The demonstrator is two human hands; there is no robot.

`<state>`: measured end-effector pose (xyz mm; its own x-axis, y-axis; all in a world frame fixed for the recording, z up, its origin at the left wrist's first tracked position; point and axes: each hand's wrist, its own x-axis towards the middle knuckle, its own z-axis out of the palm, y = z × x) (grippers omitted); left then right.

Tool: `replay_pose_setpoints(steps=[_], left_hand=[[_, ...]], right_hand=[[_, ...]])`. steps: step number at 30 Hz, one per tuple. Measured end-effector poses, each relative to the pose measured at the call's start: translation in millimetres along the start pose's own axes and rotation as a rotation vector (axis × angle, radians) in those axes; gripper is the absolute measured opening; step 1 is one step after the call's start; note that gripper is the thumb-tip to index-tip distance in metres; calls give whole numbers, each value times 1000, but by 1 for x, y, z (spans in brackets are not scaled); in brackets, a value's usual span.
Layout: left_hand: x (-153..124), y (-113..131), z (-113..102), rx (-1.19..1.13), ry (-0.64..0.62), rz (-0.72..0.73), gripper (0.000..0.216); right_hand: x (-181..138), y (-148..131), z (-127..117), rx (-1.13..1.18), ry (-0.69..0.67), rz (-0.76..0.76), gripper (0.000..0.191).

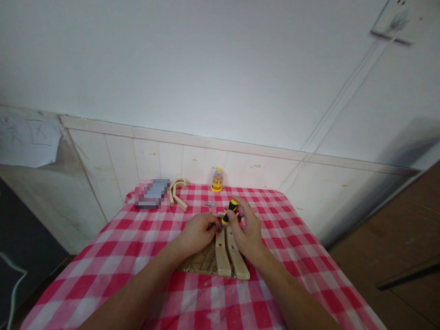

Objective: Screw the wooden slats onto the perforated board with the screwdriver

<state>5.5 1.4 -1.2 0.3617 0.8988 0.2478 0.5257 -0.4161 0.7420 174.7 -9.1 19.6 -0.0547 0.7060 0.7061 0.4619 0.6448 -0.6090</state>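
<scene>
Screwdriver (229,211) at curved wd. strip (223,260)

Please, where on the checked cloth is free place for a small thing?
Free cloth lies between the right hand and the cloth's right edge, and left of the left forearm, nearer than the blurred grey object. Crowded: the middle, with the left hand, screwdriver and wooden pieces.

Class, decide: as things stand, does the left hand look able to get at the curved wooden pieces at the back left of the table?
Probably yes: only checkered cloth seems to lie between the left hand and the curved wooden pieces, though its fingers are busy near the screwdriver.
</scene>
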Motion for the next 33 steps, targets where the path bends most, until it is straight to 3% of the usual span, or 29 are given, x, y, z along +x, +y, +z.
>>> replay_pose_setpoints(steps=[11, 22, 33], left_hand=[[1, 0, 0, 3, 1, -16, 19], [0, -1, 0, 2, 5, -9, 21], [0, 3, -2, -27, -8, -28, 20]], right_hand=[[3, -6, 4, 42, 110, 28, 27], [2, -3, 6, 31, 126, 99, 30], [-2, -8, 3, 52, 171, 29, 28]])
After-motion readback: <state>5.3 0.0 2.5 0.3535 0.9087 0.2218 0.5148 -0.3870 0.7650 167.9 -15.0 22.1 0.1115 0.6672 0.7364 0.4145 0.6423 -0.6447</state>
